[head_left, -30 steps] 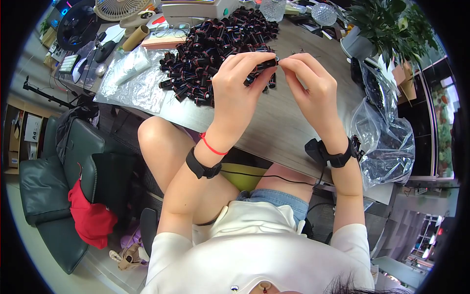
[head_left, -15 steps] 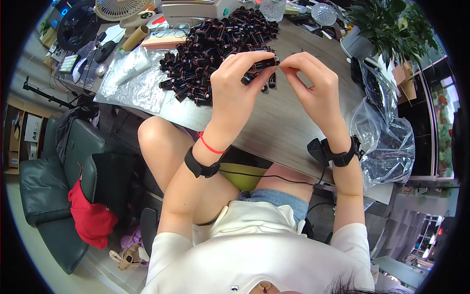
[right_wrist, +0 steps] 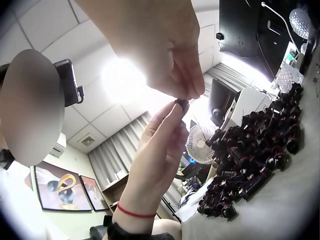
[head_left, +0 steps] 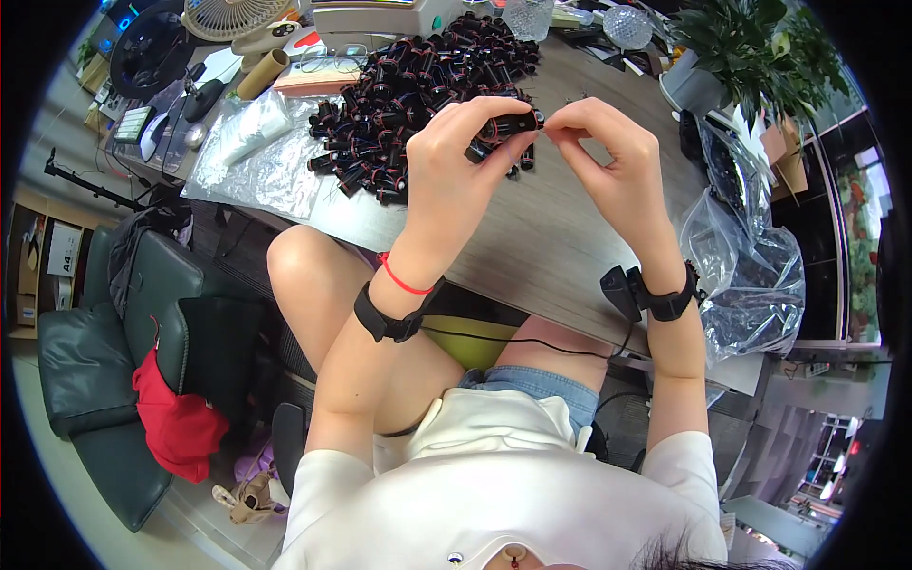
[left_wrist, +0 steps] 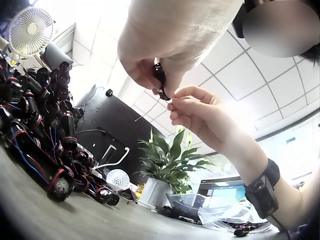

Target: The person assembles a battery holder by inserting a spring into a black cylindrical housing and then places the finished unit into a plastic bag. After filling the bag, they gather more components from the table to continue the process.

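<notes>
Above the table, the left hand (head_left: 448, 176) grips a small black cylinder (head_left: 511, 124) between thumb and fingers, its silvery end toward the right hand. Thumb and index finger of the right hand (head_left: 616, 171) pinch together at that end; what lies between them is too small to tell. In the left wrist view a thin wire hangs beside the cylinder (left_wrist: 159, 75), and the right hand (left_wrist: 205, 117) meets its lower end. A large pile of similar black cylinders (head_left: 399, 104) with red and blue wires lies behind the left hand.
Clear plastic bags lie on the table (head_left: 560, 247) at left (head_left: 237, 142) and right (head_left: 741, 275). A potted plant (head_left: 693, 85) stands at the back right, a fan (head_left: 233, 14) at the back left. A cardboard tube (head_left: 263, 74) and eyeglasses lie left of the pile.
The right hand has shifted slightly, its wrist a little to the right, with a wider loop between thumb and index finger. The left hand has moved slightly left, still gripping the cylinder.
</notes>
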The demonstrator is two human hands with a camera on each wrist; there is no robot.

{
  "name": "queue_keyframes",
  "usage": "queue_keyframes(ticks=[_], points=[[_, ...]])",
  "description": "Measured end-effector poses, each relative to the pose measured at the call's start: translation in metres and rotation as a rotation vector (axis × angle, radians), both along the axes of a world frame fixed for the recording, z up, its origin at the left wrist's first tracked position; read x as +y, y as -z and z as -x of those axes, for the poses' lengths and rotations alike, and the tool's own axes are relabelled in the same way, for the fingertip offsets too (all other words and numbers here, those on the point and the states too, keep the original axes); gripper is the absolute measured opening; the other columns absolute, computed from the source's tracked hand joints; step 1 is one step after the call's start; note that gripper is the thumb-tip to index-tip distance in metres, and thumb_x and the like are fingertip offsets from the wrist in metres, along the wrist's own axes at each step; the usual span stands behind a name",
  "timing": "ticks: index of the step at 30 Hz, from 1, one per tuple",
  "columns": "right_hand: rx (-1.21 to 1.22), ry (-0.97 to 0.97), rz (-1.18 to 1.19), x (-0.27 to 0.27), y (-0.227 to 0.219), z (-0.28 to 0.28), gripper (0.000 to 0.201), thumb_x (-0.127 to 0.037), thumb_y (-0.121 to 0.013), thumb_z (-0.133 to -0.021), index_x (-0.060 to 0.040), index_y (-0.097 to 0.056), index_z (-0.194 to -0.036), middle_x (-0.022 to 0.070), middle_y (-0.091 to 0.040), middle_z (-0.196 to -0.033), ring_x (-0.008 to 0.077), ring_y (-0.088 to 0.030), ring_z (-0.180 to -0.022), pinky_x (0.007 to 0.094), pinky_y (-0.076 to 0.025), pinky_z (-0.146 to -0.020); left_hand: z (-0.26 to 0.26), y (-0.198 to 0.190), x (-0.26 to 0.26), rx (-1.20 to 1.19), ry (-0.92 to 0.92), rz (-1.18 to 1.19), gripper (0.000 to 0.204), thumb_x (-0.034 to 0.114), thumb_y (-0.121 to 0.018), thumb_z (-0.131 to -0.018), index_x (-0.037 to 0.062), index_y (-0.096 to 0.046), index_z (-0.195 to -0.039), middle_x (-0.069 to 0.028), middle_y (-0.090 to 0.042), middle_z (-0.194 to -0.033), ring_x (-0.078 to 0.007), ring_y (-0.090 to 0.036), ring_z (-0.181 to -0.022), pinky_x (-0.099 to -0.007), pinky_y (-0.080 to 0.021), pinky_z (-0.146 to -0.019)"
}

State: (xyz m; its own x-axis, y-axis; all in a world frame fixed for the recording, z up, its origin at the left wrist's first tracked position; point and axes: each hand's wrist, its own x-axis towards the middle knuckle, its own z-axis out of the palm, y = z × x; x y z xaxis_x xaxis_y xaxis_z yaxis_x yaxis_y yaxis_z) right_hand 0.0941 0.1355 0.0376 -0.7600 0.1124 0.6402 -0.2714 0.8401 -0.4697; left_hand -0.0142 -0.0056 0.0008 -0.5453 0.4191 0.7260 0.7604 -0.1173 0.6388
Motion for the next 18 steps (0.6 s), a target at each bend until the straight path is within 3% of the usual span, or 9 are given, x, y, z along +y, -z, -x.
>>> queue_keyframes(ticks=[5, 13, 18], points=[[-0.007, 0.002, -0.01, 0.0014, -0.0007, -0.0013, 0.017, 0.01, -0.064, -0.078, 0.0015, -0.065, -0.093, 0.0089, -0.066, -0.086, 0.017, -0.066, -0.078, 0.026, -0.053, -0.073, -0.002, 0.0001, 0.0011, -0.083, 0.027, 0.006, 0.022, 0.002, -0.078, -0.077, 0.0025, -0.07, -0.098, -0.0055, -0.072, -0.088, -0.0115, -0.067, -0.076, -0.0236, -0.052, -0.071], [-0.008, -0.007, -0.073, -0.0016, -0.001, -0.0025, 0.015, 0.009, -0.066, -0.079, 0.002, -0.065, -0.093, 0.009, -0.066, -0.086, 0.0164, -0.066, -0.078, 0.0261, -0.053, -0.073, 0.0011, 0.003, 0.0015, 0.039, 0.015, -0.008, 0.022, 0.002, -0.078, -0.076, 0.0028, -0.07, -0.097, -0.0068, -0.073, -0.093, -0.0134, -0.068, -0.08, -0.0245, -0.053, -0.073], [-0.088, -0.034, 0.175, 0.0011, -0.0022, -0.0009, 0.015, 0.006, -0.066, -0.082, 0.0023, -0.066, -0.097, 0.0077, -0.067, -0.087, 0.0142, -0.067, -0.08, 0.0254, -0.054, -0.075, 0.0052, 0.0001, 0.0009, 0.093, 0.05, -0.035, 0.021, 0.001, -0.077, -0.076, 0.0027, -0.071, -0.096, -0.0073, -0.073, -0.095, -0.0156, -0.068, -0.082, -0.026, -0.054, -0.074]])
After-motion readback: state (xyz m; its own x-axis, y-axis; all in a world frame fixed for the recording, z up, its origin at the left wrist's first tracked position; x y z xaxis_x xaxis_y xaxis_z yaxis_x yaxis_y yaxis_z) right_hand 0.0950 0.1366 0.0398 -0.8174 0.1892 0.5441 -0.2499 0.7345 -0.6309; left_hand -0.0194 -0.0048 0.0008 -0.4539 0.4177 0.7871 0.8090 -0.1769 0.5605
